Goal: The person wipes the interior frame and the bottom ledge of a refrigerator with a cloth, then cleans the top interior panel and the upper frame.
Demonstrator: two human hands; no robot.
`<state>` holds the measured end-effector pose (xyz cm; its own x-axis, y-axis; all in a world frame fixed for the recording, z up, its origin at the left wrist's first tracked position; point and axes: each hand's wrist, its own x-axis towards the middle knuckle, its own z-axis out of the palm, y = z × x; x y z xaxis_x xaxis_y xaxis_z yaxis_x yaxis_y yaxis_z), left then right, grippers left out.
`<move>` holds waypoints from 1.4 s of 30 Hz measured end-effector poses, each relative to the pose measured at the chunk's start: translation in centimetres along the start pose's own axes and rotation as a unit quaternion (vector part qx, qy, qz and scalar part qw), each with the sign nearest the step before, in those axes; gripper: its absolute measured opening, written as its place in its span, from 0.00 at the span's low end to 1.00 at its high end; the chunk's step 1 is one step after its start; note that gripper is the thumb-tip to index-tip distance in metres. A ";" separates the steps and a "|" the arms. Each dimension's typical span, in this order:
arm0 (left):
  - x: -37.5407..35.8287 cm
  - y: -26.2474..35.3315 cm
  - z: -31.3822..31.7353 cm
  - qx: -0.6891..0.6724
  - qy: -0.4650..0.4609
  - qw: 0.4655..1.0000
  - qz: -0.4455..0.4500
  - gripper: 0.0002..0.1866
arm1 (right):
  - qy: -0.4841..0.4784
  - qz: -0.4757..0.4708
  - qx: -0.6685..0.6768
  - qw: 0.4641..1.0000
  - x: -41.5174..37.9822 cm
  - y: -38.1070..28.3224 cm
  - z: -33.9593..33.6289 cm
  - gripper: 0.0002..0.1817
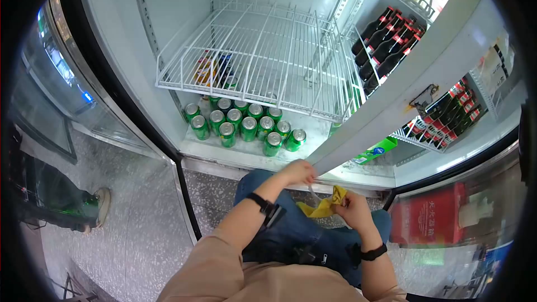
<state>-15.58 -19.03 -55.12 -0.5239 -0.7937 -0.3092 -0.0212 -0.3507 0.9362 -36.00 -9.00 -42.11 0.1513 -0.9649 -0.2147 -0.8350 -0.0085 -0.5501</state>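
Observation:
A yellow cloth (320, 209) is bunched in my right hand (353, 210), its loose end hanging left above my knees. My left hand (297, 172) is closed, fingers curled, at the foot of the white centre post (380, 100) of a drinks fridge. A thin whitish strip (314, 192) shows between my left fingers and the cloth; I cannot tell whether those fingers hold it. Just beyond my left hand, several green cans (248, 127) stand upright on the fridge floor (224, 154).
A white wire shelf (251, 56) sits over the cans. Dark bottles with red caps (386, 45) fill a rack on the right. A green carton (376, 151) stands behind the post. Open glass doors flank me, with a red box (426, 215) at right and a person's leg (56, 198) at left.

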 end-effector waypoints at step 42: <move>7.3 -6.3 -2.2 -0.059 0.187 0.975 -0.106 0.10 | -0.022 0.014 0.067 0.997 -3.7 0.7 -0.6 0.11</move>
<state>-17.42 -23.73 -63.61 -0.1703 -0.8148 -0.5542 0.0143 -0.5643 0.8254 -37.45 -5.63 -41.19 0.1550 -0.9516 -0.2655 -0.7613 0.0562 -0.6460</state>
